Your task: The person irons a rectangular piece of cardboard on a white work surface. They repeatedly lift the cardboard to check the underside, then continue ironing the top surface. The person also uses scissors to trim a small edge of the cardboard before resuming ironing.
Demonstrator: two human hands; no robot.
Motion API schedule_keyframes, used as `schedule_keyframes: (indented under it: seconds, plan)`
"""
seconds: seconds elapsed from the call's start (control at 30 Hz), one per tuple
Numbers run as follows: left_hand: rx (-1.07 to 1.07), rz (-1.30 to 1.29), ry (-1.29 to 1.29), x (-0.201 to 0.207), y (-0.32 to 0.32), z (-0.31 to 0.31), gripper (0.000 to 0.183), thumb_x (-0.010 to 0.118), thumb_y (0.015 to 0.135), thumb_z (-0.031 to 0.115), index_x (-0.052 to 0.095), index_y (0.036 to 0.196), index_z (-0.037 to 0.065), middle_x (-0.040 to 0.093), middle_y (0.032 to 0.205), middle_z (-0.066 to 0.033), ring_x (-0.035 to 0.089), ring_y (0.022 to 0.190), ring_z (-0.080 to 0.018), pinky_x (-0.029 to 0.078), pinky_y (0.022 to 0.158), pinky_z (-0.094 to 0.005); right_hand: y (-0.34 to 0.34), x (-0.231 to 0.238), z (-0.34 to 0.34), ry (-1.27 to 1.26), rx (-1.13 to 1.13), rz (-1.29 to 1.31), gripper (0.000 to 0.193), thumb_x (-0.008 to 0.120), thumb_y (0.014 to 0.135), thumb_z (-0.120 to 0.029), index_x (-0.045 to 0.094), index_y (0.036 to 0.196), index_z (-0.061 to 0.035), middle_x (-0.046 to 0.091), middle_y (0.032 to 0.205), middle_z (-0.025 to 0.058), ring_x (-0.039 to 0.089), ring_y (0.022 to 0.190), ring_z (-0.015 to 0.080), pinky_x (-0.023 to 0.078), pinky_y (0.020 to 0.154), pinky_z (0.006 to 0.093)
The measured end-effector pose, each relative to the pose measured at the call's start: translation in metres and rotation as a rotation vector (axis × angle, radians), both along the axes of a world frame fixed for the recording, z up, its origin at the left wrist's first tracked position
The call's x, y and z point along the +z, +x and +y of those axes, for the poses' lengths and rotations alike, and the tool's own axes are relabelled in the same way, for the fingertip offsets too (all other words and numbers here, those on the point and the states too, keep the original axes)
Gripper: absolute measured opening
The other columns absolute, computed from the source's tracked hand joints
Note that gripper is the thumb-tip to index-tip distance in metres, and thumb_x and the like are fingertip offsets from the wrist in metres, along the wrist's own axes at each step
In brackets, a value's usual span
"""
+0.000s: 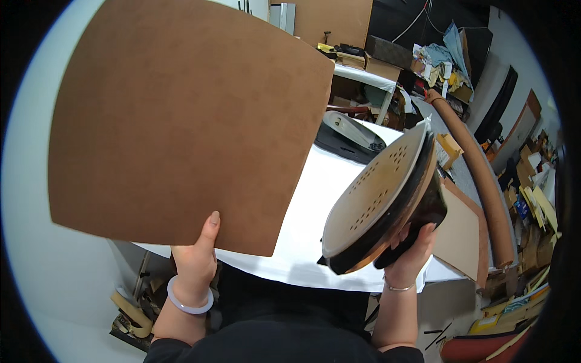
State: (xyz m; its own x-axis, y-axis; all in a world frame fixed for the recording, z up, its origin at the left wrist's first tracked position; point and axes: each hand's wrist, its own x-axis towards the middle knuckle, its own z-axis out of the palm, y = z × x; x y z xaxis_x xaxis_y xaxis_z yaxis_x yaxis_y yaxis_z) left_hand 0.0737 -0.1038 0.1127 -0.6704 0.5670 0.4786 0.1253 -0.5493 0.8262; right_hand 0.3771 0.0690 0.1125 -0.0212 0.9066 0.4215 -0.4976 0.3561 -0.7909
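My left hand [196, 259] grips the lower edge of a large, flat brown sheet [187, 127], thumb on the near face and fingers hidden behind it. The sheet stands raised and covers much of the left of the view. On the right, my right hand [413, 257] is wrapped round the handle of a clothes iron [376, 192]. Held up above the table, the iron is tilted so that its pale soleplate with small holes faces left, toward the sheet. Iron and sheet are apart. A grey and black iron stand [351, 136] sits behind the iron on the white table [324, 190].
A pale panel with brown edging [461, 233] lies at the table's right. Beyond it stretches a long brown roll [478, 175]. A shelf [366, 77] with boxes stands at the back, and cardboard scraps [535, 199] are heaped far right. A tape roll [132, 314] is at lower left.
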Motion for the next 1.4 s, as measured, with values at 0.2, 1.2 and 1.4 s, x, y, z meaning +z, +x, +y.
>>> schedule_keyframes:
  seconds: [0.2,1.2,1.4]
  plan:
    - [0.049,0.385,-0.003,-0.014,0.004,-0.004,0.049,0.07,0.097,-0.006,0.056,0.144,0.0,0.062,0.14,-0.0108,0.061,0.126,-0.021,0.047,0.111,-0.0366,-0.008,0.021,0.002,0.062,-0.022,0.03,0.053,0.062,0.106,-0.054,0.046,0.137,-0.0142,0.057,0.072,0.0018,0.055,0.054,0.0122,0.048,0.05,0.028]
    - [-0.331,-0.357,-0.047,-0.008,0.026,-0.013,0.052,0.06,0.103,0.003,0.044,0.152,0.0,0.061,0.142,-0.0159,0.064,0.129,-0.0287,0.056,0.108,-0.044,-0.03,0.01,-0.001,0.01,0.19,0.046,0.045,0.06,0.108,-0.054,0.05,0.117,-0.0112,0.054,0.07,-0.0009,0.053,0.053,0.0098,0.045,0.049,0.0262]
    - [-0.368,-0.423,-0.046,0.003,0.036,-0.017,0.054,0.062,0.101,0.005,0.044,0.151,-0.001,0.061,0.142,-0.0173,0.065,0.128,-0.0299,0.056,0.108,-0.0442,-0.041,-0.006,-0.002,-0.041,0.246,0.033,0.046,0.061,0.108,-0.053,0.048,0.125,-0.0125,0.055,0.071,-0.0003,0.055,0.055,0.0102,0.048,0.052,0.0266]
